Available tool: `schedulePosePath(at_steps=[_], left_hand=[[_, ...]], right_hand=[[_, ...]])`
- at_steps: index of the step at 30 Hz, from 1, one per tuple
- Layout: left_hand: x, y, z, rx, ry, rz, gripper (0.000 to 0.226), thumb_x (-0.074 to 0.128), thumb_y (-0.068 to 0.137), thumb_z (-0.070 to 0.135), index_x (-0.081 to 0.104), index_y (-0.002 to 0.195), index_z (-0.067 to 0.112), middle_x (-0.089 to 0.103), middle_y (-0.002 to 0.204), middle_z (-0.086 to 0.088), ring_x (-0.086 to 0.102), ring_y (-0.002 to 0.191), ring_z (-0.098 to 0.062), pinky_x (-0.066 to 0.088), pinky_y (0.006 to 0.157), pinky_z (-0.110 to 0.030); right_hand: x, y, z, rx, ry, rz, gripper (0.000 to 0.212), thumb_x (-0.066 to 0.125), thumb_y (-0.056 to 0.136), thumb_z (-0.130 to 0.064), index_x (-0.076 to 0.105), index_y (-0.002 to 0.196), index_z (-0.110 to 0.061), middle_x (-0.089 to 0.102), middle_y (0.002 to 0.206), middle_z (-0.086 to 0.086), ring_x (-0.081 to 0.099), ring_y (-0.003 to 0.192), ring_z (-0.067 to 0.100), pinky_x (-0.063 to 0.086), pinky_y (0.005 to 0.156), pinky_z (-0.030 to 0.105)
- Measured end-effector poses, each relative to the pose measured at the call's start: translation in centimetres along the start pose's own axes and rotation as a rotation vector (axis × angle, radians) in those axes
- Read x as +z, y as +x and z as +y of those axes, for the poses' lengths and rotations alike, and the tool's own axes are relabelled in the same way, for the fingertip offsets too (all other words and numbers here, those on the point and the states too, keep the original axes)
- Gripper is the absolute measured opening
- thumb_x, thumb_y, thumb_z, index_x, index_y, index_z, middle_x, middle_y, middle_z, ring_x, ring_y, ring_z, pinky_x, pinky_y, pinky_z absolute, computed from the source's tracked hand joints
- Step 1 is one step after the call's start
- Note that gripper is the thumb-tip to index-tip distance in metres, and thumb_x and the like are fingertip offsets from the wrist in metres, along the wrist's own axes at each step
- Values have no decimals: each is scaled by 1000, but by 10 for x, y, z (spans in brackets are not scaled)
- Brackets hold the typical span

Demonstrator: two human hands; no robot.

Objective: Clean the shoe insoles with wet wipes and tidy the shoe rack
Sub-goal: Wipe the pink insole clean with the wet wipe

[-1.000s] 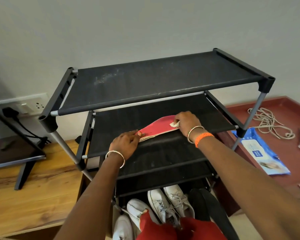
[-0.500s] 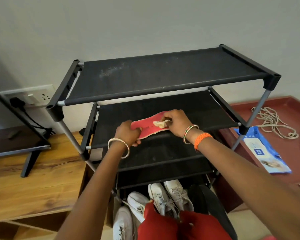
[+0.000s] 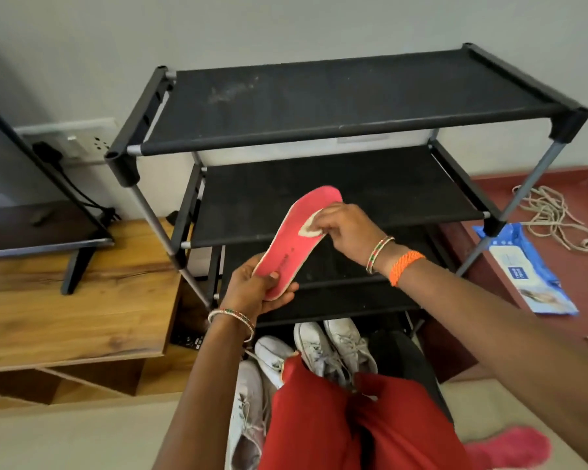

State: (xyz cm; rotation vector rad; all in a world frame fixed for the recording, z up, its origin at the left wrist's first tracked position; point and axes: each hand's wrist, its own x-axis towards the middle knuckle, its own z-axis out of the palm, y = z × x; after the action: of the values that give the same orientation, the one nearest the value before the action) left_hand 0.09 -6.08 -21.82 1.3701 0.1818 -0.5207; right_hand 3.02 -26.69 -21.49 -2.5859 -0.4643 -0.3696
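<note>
A pink shoe insole (image 3: 294,237) is held up in the air in front of the black shoe rack (image 3: 336,127). My left hand (image 3: 255,290) grips its heel end from below. My right hand (image 3: 345,227) presses a crumpled, soiled wet wipe (image 3: 310,228) against the insole's upper half. The insole tilts with its toe pointing up and away, over the rack's second shelf (image 3: 353,198). The shelves in view carry nothing.
White sneakers (image 3: 333,347) and a dark shoe (image 3: 401,354) lie on the floor below the rack. A blue wet-wipe pack (image 3: 526,273) and a coiled rope (image 3: 554,215) lie on the red ledge at right. A wooden cabinet (image 3: 65,317) with a screen stands left.
The insole has been lifted off the second shelf and turned lengthwise toward me. Both hands came with it, the right one still holding the wipe on it.
</note>
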Motion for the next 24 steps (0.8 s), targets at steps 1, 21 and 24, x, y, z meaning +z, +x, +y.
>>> schedulePosePath(at_steps=[1, 21, 24], left_hand=[[0, 2, 3, -4, 59, -4, 31, 40, 94, -6, 54, 112, 16, 65, 88, -10, 70, 61, -17, 59, 57, -28], [2, 12, 20, -93, 253, 54, 21, 47, 90, 2, 58, 99, 17, 65, 90, -11, 68, 70, -24, 58, 59, -33], [8, 24, 33, -21, 465, 136, 15, 54, 89, 19, 57, 75, 14, 61, 78, -5, 60, 77, -22, 48, 65, -28]], right_hand=[[0, -1, 1, -32, 41, 4, 38, 51, 72, 21, 74, 92, -1, 72, 95, 12, 65, 95, 25, 51, 88, 33], [-4, 23, 11, 382, -124, 3, 22, 57, 86, 3, 72, 96, -8, 63, 102, 15, 57, 98, 29, 50, 86, 37], [-5, 24, 10, 419, -120, -13, 20, 63, 85, -3, 71, 102, -11, 61, 109, 14, 57, 102, 30, 50, 90, 37]])
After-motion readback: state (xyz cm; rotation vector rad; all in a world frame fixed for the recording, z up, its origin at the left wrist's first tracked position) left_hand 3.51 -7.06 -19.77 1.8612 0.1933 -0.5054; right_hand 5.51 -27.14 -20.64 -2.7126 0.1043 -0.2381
